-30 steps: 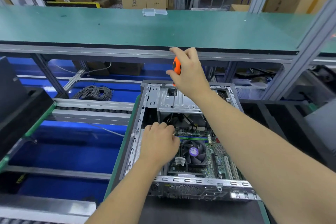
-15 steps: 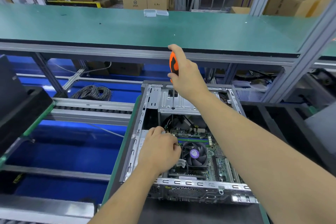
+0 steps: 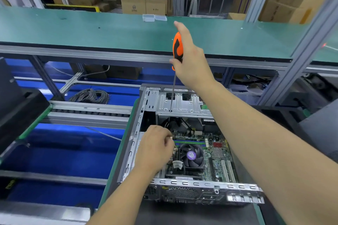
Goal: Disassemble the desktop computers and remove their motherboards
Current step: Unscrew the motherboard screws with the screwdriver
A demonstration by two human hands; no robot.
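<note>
Side panel off, motherboard not yet out; screwdriver work in progress at the drive cage.

The computer case [image 3: 182, 186] lies open on its side on a dark mat at the near edge of the table [image 3: 117, 166]. The motherboard [image 3: 217, 153] sits inside on the case floor, with the cooler fan [image 3: 192, 155] mounted and cables running to its far edge. Right hand [image 3: 190, 64] grips the orange screwdriver [image 3: 177, 47] upright, index finger lifted off the handle; the shaft runs down to the metal drive cage [image 3: 182, 105] at the far end of the case. Left hand [image 3: 155, 150] is curled inside the case at the board's left edge, apparently pinching a connector; what it holds is hidden. Judged early: cage, cables, cooler and board screws all appear left to do.
</note>
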